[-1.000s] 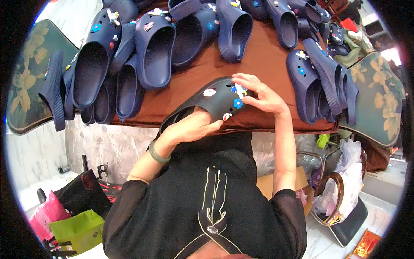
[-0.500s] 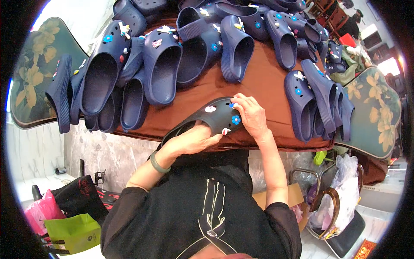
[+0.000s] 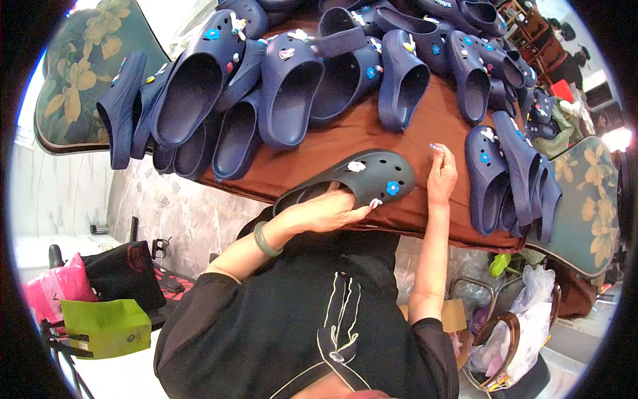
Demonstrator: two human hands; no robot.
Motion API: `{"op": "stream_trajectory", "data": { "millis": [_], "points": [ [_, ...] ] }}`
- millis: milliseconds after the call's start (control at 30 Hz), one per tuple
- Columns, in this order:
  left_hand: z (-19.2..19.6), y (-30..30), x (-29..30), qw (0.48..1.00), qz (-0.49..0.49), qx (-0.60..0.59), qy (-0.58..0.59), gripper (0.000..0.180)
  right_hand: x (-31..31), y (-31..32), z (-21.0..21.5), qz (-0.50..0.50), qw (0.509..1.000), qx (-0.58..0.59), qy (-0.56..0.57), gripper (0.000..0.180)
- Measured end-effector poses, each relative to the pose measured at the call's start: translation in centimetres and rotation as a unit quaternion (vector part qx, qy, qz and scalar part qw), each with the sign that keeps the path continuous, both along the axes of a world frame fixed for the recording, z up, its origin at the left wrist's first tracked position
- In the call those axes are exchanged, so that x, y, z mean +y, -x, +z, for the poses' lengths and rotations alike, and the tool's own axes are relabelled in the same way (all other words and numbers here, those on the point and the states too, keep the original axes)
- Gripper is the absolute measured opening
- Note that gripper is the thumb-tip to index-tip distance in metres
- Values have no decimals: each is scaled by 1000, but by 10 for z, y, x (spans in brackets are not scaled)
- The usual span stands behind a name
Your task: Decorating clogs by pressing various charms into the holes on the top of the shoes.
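Observation:
A dark clog (image 3: 382, 169) with vent holes is tilted over the table's near edge, its toe toward the right. My left hand (image 3: 325, 209) grips it, fingers inside the opening and thumb along the upper. On the upper sit a white charm (image 3: 357, 166), a blue flower charm (image 3: 393, 188) and a red-and-white charm (image 3: 375, 203). To the right of the toe, apart from the clog, my right hand (image 3: 442, 179) is raised with fingers pinched. A small blue charm (image 3: 433, 145) shows at its fingertips; its exact shape is too small to tell.
Many navy clogs with charms stand and overlap along the far side of the brown-covered table (image 3: 412, 149). Another cluster of navy clogs (image 3: 488, 179) leans at the right. Floral chair backs (image 3: 93, 80) flank the table. Bags (image 3: 109, 326) lie lower left; plastic-wrapped things (image 3: 525, 319) lower right.
My right hand has drawn off the clog's toe to the right, with the small blue charm at its fingertips. My left hand still holds the clog. The whole view has shifted and turned.

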State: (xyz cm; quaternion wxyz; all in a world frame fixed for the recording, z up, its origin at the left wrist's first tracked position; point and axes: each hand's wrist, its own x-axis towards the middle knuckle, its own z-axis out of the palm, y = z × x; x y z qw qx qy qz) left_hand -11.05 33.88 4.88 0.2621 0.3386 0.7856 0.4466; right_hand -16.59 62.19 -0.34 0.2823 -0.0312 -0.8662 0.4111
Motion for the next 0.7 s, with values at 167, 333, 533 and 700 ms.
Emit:
{"op": "stream_trajectory", "data": {
  "millis": [167, 333, 533, 700],
  "points": [
    [-2, 4, 12, 993, 99, 55, -35, 41, 15, -5, -14, 27, 990, -28, -135, 21],
    [3, 6, 20, 979, 138, 10, -146, 36, 12, -3, -15, 38, 990, -32, -133, 28],
    [4, 10, 18, 988, 118, -36, -97, 36, -4, -19, 11, 58, 988, 79, -124, 34],
    [-5, 5, 18, 978, 146, -14, -150, 35, -48, -27, 39, 298, 951, -13, -88, 48]
  ]
}}
